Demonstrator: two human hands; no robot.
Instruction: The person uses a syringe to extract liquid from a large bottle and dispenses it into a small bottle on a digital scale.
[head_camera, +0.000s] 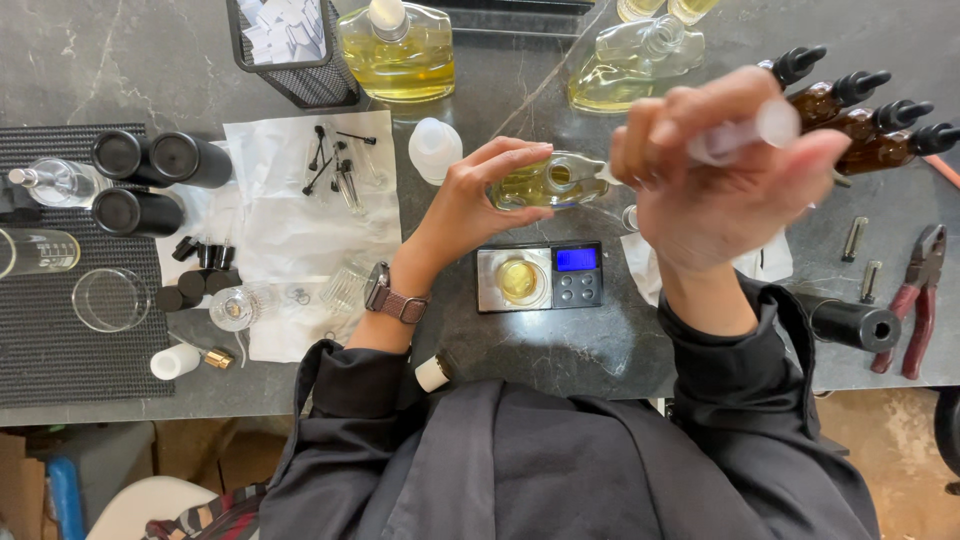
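My left hand (475, 195) grips a clear glass bottle (548, 182) of yellow liquid, tipped on its side above the table. My right hand (715, 165) is raised and closed around a clear plastic syringe or dropper (745, 135), whose tip points into the bottle's neck. Below both hands sits a small digital scale (578, 275) with a lit blue display, and a small glass vial of yellow liquid (517, 280) stands on its pan.
Large flasks of yellow liquid (400, 50) and a wire basket (295, 50) stand at the back. Amber dropper bottles (860, 115) lie right. Black caps (150, 160), white paper with pump parts (320, 190), glass dishes (108, 298), pliers (915, 300) and a black tube (850, 322) surround the work.
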